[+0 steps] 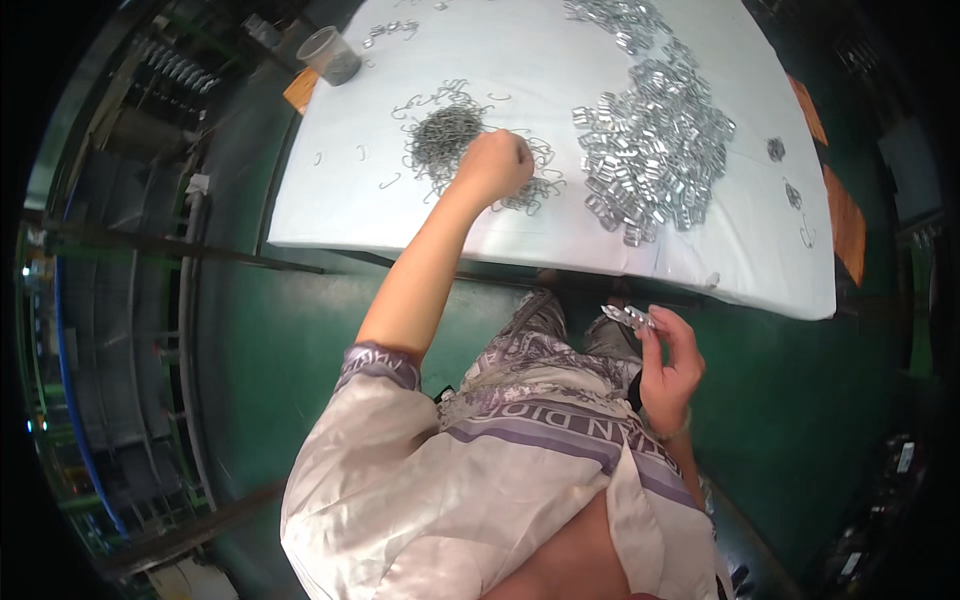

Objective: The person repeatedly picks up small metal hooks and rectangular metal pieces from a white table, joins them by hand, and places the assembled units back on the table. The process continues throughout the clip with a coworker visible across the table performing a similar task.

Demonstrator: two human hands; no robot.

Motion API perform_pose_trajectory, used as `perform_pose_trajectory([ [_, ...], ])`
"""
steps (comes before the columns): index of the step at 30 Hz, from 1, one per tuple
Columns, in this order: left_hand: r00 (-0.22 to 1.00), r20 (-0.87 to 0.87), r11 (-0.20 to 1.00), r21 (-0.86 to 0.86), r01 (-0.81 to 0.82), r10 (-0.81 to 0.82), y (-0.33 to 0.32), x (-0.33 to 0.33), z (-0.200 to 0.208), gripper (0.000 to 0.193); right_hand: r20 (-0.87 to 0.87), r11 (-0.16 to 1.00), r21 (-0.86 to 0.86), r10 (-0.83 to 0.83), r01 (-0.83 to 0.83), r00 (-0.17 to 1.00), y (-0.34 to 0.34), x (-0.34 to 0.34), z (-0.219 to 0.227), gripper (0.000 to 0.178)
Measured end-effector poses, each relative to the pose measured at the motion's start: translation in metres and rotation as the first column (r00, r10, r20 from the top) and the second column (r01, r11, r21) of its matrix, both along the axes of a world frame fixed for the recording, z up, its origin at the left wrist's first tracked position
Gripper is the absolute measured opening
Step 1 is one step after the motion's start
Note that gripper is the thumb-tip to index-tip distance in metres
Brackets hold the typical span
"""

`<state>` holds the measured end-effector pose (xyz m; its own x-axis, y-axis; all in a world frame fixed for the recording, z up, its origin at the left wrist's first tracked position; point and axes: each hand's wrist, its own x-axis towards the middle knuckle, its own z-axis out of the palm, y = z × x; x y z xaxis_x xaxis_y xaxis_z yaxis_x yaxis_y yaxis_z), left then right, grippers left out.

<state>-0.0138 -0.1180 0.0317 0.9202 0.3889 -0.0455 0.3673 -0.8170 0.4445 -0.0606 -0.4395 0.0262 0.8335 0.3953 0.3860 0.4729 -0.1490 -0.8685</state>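
White, smooth sheeting covers the broad worktop in the head view, and on it lie a tangled pile of thin grey wire hooks and, to the right, a large heap of shiny silver, band-like metal clips. Over the near right part of the hooks, the left hand is curled narrow, knuckles up; its fingertips are hidden, so I cannot tell whether it holds one. Just off the worktop's near edge, above the lap, the right hand pinches a short row of shiny silver metal pieces between thumb and fingers. That row's long axis runs mostly sideways, its free end pointing to the person's left and slightly away from the body. In the pile, the hooks point every way with no shared axis; one loose curved wire hook lies aslant, left of the pile. For a clean pick, a hook at the loose fringe should free itself more readily than one in the dense middle, taken lightly by its shank so that neighbours do not drag along. Meanwhile, a steady, light pinch should keep the held row level and its free end unobstructed.
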Motion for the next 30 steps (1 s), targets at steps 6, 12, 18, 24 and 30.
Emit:
perform_pose_trajectory([
  [6,0.94,0.341,0.576,-0.77,0.276,0.006,-0.067,-0.053,0.037,0.007,-0.067,0.999,0.041,0.006,-0.003,0.998,0.004,0.004,0.0,0.027],
  [12,0.874,0.459,0.633,-0.631,0.448,-0.161,-0.137,-0.083,0.045,0.005,-0.06,0.999,0.042,-0.014,0.017,0.998,0.004,0.002,0.005,0.029],
  [18,0.859,0.496,0.673,-0.592,0.443,-0.128,-0.145,-0.085,0.032,0.008,-0.009,1.0,0.02,-0.011,0.011,1.0,0.005,0.002,0.009,0.029],
  [24,0.758,0.644,0.616,-0.555,0.558,-0.106,-0.15,-0.084,0.014,0.008,-0.119,0.996,0.076,0.056,-0.047,0.991,0.005,0.001,0.005,0.029],
  [30,0.826,0.564,0.423,-0.75,0.509,0.007,-0.153,-0.097,0.001,0.006,-0.307,0.948,0.317,0.141,-0.039,0.941,0.004,0.012,-0.008,0.027],
])
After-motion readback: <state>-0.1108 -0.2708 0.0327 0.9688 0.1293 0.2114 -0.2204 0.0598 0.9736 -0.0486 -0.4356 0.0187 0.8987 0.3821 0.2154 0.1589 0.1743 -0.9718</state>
